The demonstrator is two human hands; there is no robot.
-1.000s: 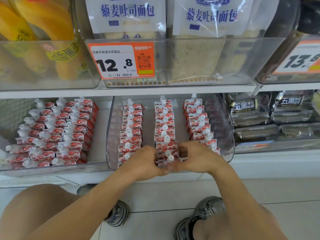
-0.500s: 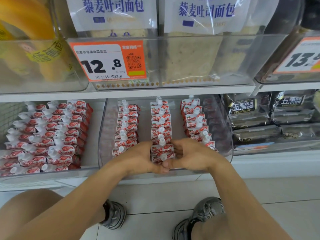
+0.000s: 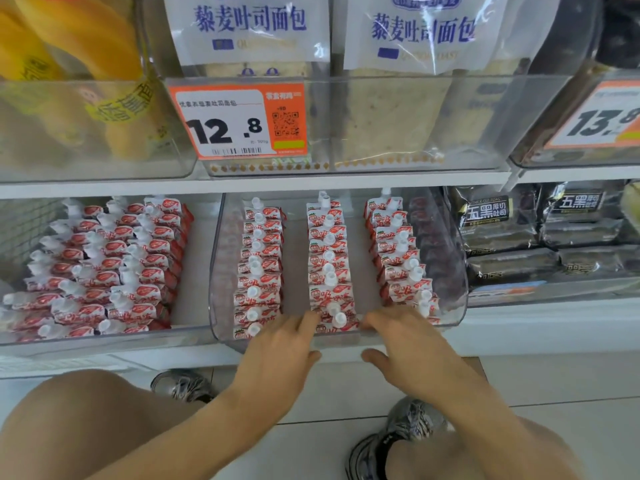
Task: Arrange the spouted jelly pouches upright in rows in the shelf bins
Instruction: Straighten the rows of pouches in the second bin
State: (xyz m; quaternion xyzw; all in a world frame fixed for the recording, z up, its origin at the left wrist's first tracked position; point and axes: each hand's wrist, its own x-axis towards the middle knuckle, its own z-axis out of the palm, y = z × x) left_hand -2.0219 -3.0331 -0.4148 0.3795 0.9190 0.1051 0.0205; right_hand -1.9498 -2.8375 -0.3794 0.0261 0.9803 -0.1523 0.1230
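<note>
Red-and-white spouted jelly pouches stand upright in three rows inside the clear middle bin (image 3: 459, 289): a left row (image 3: 259, 268), a middle row (image 3: 329, 261) and a right row (image 3: 398, 258). My left hand (image 3: 277, 358) and my right hand (image 3: 412, 351) lie at the bin's front edge, on either side of the middle row's front pouch (image 3: 337, 322). Their fingers reach straight over the front rim and the thumbs spread below it. Neither hand holds a pouch.
The left bin (image 3: 104, 339) holds several leaning pouches (image 3: 104, 268) in crowded rows. Dark bread packs (image 3: 519, 233) fill the bin at right. Above are toast bags behind a 12.8 price tag (image 3: 239, 121). My knees and shoes are over the tiled floor below.
My hands were pressed together around the front of the middle row; they have now let go and moved apart, and their fingers have straightened at the bin's front rim.
</note>
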